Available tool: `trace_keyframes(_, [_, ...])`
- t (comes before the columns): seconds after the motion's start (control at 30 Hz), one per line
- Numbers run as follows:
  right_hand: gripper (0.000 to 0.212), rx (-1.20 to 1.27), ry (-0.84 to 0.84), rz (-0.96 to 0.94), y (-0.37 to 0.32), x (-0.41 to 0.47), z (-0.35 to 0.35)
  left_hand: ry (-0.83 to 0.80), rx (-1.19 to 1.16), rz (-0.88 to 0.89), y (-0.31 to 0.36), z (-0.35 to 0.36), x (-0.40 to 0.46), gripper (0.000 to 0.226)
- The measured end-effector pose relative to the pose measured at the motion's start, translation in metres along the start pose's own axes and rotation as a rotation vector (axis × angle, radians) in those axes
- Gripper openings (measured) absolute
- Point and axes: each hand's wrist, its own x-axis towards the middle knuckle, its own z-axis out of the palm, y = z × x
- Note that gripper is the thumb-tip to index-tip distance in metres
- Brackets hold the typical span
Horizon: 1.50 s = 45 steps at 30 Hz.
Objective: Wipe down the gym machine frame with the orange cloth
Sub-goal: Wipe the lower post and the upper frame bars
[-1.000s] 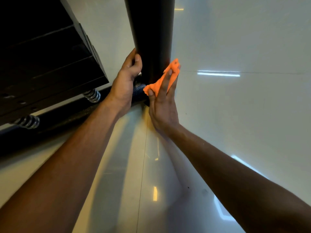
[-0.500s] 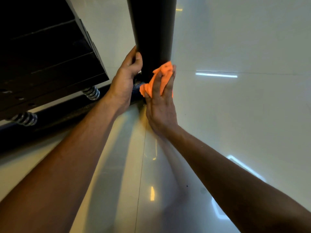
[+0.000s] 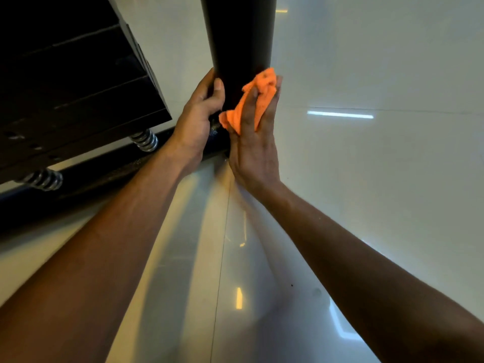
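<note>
One camera sits on the person's head, looking forward and steeply down along both forearms. It is close: the left hand [image 3: 197, 119] and right hand [image 3: 255, 142] lie near mid-frame, with the black post [image 3: 238, 35] just beyond them and the glossy floor [image 3: 366, 179] beneath.

I am seeing a dim picture with warm tones at left and cooler grey at right. The glossy floor [image 3: 366, 179] is reflecting ceiling lights as bright streaks. The black frame post [image 3: 238, 32] and the weight stack [image 3: 65, 87] are losing detail in shadow. The wide lens is bending the edges; the forearms are looking slightly soft.
</note>
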Motion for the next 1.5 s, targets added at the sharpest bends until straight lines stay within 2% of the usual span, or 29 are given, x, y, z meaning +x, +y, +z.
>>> trace_keyframes(0.07, [0.086, -0.006, -0.006, 0.028, -0.001, 0.003, 0.0, 0.004, -0.013, -0.009, 0.001, 0.001, -0.002, 0.047])
trace_keyframes(0.23, [0.092, -0.037, -0.182, -0.03, 0.019, -0.027, -0.009, 0.059, -0.044, -0.073, -0.003, 0.002, -0.003, 0.06])
trace_keyframes(0.37, [0.088, 0.063, -0.066, 0.042, 0.005, 0.0, -0.011, 0.043, -0.007, -0.034, 0.002, 0.005, -0.007, 0.048])
trace_keyframes(0.43, [0.085, 0.076, -0.072, 0.054, 0.004, 0.003, -0.013, 0.017, -0.014, -0.032, 0.005, 0.007, -0.01, 0.048])
trace_keyframes(0.5, [0.087, 0.06, -0.158, 0.046, 0.012, -0.007, -0.02, -0.012, -0.036, -0.048, 0.004, 0.006, -0.014, 0.048])
trace_keyframes(0.6, [0.085, 0.041, -0.317, 0.076, 0.022, -0.026, -0.038, 0.03, -0.009, -0.071, 0.001, 0.005, -0.021, 0.047])
trace_keyframes(0.67, [0.078, 0.042, -0.35, 0.099, 0.021, -0.03, -0.05, 0.102, 0.031, -0.064, 0.002, 0.009, -0.026, 0.046])
trace_keyframes(0.77, [0.073, 0.029, -0.361, 0.09, 0.016, -0.027, -0.065, 0.296, 0.132, -0.096, -0.004, 0.022, -0.045, 0.048])
trace_keyframes(0.9, [0.072, 0.014, -0.455, 0.07, 0.008, -0.02, -0.09, 0.32, 0.476, -0.051, -0.014, 0.035, -0.076, 0.051])
trace_keyframes(0.97, [0.071, -0.008, -0.518, 0.094, 0.003, -0.021, -0.107, 0.333, 0.51, -0.082, -0.007, 0.044, -0.088, 0.051])
trace_keyframes(1.1, [0.07, -0.065, -0.653, 0.198, -0.033, -0.035, -0.155, 0.325, 0.591, -0.165, 0.034, 0.063, -0.122, 0.052])
trace_keyframes(1.23, [0.069, -0.099, -0.75, 0.281, -0.09, -0.039, -0.226, 0.197, 0.876, -0.19, 0.106, 0.069, -0.161, 0.053])
trace_keyframes(1.37, [0.066, -0.073, -0.806, 0.336, -0.164, -0.02, -0.316, 0.047, 1.009, -0.217, 0.21, 0.074, -0.201, 0.053])
trace_keyframes(1.5, [0.063, -0.086, -0.825, 0.386, -0.261, 0.032, -0.42, -0.071, 1.047, -0.316, 0.348, 0.091, -0.233, 0.052])
